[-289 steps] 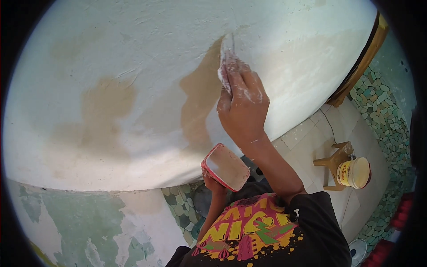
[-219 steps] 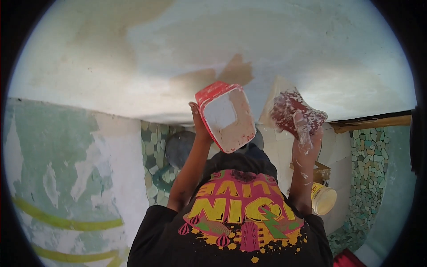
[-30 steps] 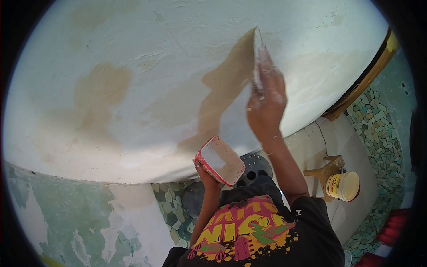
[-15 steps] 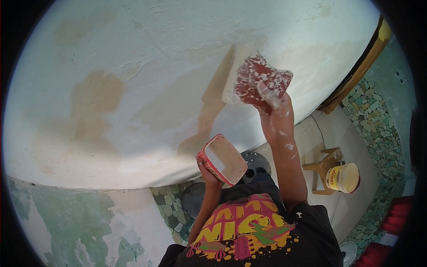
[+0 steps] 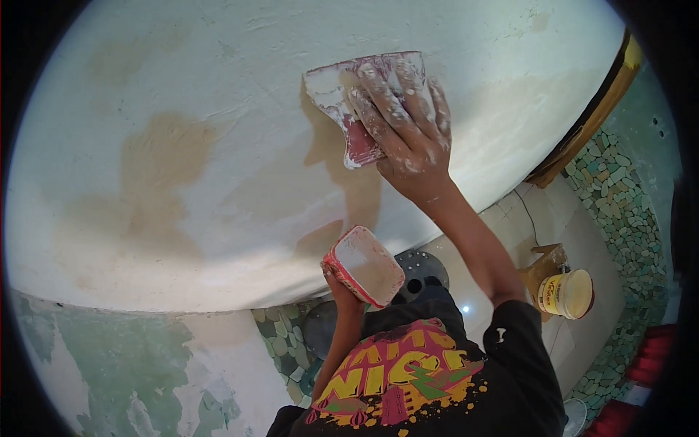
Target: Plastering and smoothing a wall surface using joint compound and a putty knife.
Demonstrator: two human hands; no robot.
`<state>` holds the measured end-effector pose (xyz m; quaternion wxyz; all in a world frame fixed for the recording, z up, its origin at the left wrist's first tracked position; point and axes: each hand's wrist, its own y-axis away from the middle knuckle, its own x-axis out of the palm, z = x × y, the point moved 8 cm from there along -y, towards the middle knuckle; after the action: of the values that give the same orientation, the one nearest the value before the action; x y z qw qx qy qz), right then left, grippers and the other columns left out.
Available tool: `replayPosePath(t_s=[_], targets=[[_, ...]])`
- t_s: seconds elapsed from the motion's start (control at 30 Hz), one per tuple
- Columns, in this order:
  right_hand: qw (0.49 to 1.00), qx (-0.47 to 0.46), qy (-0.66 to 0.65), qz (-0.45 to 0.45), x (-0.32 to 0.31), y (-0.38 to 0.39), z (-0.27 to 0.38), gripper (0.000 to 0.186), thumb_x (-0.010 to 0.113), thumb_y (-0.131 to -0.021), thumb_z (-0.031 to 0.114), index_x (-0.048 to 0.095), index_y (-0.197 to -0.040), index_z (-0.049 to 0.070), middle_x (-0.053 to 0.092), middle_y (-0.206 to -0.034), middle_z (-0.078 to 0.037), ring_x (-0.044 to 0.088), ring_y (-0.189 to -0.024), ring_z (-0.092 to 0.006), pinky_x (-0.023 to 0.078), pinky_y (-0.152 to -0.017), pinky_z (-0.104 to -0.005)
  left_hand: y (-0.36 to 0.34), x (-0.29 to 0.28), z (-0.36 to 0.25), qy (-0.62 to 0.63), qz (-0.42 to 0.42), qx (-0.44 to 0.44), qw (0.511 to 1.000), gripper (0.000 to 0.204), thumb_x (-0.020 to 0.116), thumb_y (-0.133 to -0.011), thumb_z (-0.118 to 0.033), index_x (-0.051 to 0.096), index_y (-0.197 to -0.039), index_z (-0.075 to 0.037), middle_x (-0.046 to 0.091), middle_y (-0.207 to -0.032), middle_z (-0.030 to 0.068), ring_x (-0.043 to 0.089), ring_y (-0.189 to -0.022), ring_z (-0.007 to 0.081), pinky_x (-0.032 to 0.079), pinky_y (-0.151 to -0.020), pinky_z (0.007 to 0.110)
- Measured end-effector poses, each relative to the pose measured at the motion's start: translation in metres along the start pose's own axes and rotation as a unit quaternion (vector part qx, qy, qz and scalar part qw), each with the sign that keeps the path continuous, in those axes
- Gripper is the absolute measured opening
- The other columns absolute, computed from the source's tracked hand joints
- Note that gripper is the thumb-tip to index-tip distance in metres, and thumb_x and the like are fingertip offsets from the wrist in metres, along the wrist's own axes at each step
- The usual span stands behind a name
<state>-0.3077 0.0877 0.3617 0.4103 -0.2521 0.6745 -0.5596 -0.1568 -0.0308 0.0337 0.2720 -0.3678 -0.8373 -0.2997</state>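
Note:
My right hand (image 5: 411, 135), smeared with white putty, is closed on a red plastic putty spreader (image 5: 362, 143). Its fingers lie spread across the back of the wide, putty-coated blade. The blade's broad edge points up and seems to rest against the white wall (image 5: 247, 80); exact contact is hard to make out. Lower down, my left hand (image 5: 342, 289) grips a rectangular tub (image 5: 348, 275) by its red side, with most of the fingers hidden beneath. Pale putty coats the inside of the tub, which is tilted with its opening facing up.
Damp-looking beige patches (image 5: 164, 156) mark the wall to the left. A yellow-and-white bucket (image 5: 573, 294) stands by a small brown stool (image 5: 540, 268) at right. Beyond are a strip of green stones (image 5: 619, 211) and a wooden frame (image 5: 586, 120). Peeling green paint (image 5: 131, 357) covers the lower left.
My right hand has moved up and left and turned over, so its back now shows and the spreader's edge faces upward. The left hand and tub have barely moved.

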Motion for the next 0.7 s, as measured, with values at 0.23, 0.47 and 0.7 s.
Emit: replayPosePath(t_s=[0.23,0.47,0.7], targets=[[0.998,-0.012,-0.056,0.015,0.014,0.005,-0.008,0.050,0.075,-0.077,0.009,0.072,-0.126,0.017,0.064,-0.139,-0.004,0.056,-0.135,-0.0269,0.037,-0.115,-0.0498,-0.002,-0.005,0.005,0.006,-0.004,-0.032,0.999,0.079,0.028,-0.101,-0.070,0.039,-0.152,-0.010,0.047,-0.152,0.0137,0.049,-0.136,0.0329,0.041,-0.113,0.050],[0.998,-0.035,-0.040,0.044,0.011,0.021,-0.014,0.048,0.077,-0.077,0.012,0.072,-0.125,0.018,0.066,-0.135,-0.004,0.058,-0.132,-0.0262,0.041,-0.114,-0.0492,-0.018,-0.005,0.000,-0.004,0.004,-0.003,1.000,0.078,0.028,-0.102,-0.069,0.040,-0.151,-0.010,0.047,-0.152,0.0128,0.048,-0.137,0.0334,0.041,-0.113,0.051],[0.988,-0.004,-0.042,0.148,-0.009,0.042,-0.010,0.050,0.074,-0.077,0.012,0.071,-0.126,0.019,0.067,-0.134,-0.002,0.060,-0.128,-0.0241,0.040,-0.113,-0.0485,-0.009,0.007,0.003,0.011,0.006,-0.022,1.000,0.076,0.026,-0.102,-0.068,0.040,-0.152,-0.011,0.046,-0.153,0.0130,0.047,-0.138,0.0344,0.040,-0.114,0.053]])
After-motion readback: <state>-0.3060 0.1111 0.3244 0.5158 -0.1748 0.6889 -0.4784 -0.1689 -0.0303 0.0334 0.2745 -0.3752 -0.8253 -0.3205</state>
